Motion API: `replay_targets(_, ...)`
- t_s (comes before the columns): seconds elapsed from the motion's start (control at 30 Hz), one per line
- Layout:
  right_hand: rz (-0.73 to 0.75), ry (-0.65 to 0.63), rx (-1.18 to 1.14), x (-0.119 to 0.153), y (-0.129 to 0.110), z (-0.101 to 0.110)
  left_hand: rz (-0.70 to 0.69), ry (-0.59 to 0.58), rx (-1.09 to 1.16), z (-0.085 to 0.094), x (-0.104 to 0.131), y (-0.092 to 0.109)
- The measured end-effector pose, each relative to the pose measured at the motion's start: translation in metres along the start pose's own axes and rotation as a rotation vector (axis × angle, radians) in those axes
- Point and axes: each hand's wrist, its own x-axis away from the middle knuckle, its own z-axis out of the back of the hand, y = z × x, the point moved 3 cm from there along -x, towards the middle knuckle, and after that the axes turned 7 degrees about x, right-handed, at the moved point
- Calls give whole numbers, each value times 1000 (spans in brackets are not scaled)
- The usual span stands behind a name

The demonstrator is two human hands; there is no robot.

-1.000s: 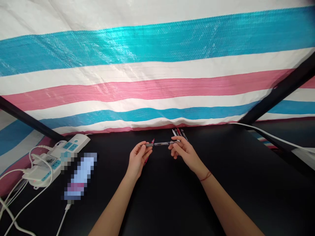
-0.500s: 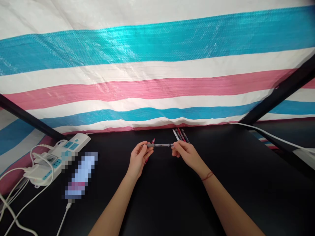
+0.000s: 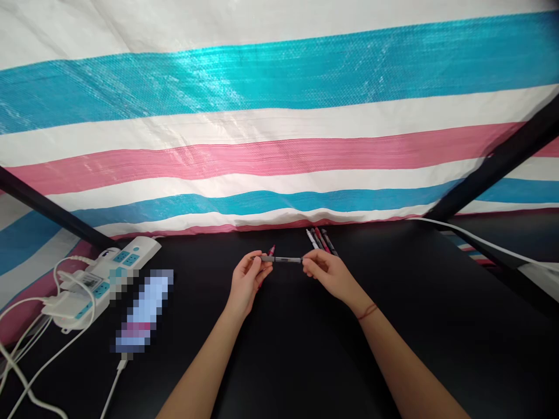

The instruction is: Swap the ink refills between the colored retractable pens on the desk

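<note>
A slim pen (image 3: pixel 287 259) with a grey grip and a clear barrel is stretched level between both hands above the black table (image 3: pixel 297 349). My left hand (image 3: pixel 247 279) is closed on its grey end. At the other end, the thumb and fingers of my right hand (image 3: pixel 331 272) pinch the tip. Behind my left fingers lies a red pen (image 3: pixel 272 250), partly hidden by them. Several pens (image 3: pixel 318 237), white, red and dark, lie side by side just beyond my right hand.
On the left, a white power strip (image 3: pixel 131 256) holds plugs and cables. A blurred phone (image 3: pixel 146 308) on a charging cable (image 3: pixel 112 387) lies beside it. A striped plastic sheet (image 3: pixel 279 157) hangs behind the table, between dark slanted posts (image 3: pixel 493 160). Another white cable (image 3: pixel 476 231) runs at right.
My right hand has shifted slightly left along the pen's end, and its fingers have changed their pinch. The left hand and the other things have stayed in place.
</note>
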Motion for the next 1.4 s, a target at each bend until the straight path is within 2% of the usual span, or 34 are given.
replay_targets(0.07, 11, -10, 42, 0, 1, 0, -4, 3, -4, 0, 0, 0)
replay_targets(0.2, 34, 56, 5, -1, 3, 1, -23, 20, 5, 0, 0, 2)
replay_targets(0.47, 105, 54, 177, 1, -5, 3, -22, 23, -12, 1, 0, 3)
replay_targets(0.67, 248, 155, 259, 2, -4, 1, -19, 39, 60, -2, 0, 4)
replay_targets(0.8, 356, 187, 307, 4, -5, -3, 29, 71, 104, -3, 2, 3)
replay_targets(0.93, 406, 205, 372, 6, -8, -7, 7, 80, 98, -1, 0, 3)
replay_targets(1.03, 376, 167, 407, 7, -11, -8, -32, 40, 85, 1, -1, 2)
replay_targets(1.23, 209, 27, 358, 7, -15, -8, -86, -27, 19, 0, 0, 3)
replay_targets(1.33, 116, 4, 206, 5, -12, -10, -98, -21, 4, -2, 2, 4)
replay_targets(1.4, 48, 54, 13, 3, -8, -11, -77, -7, -2, -4, 4, 4)
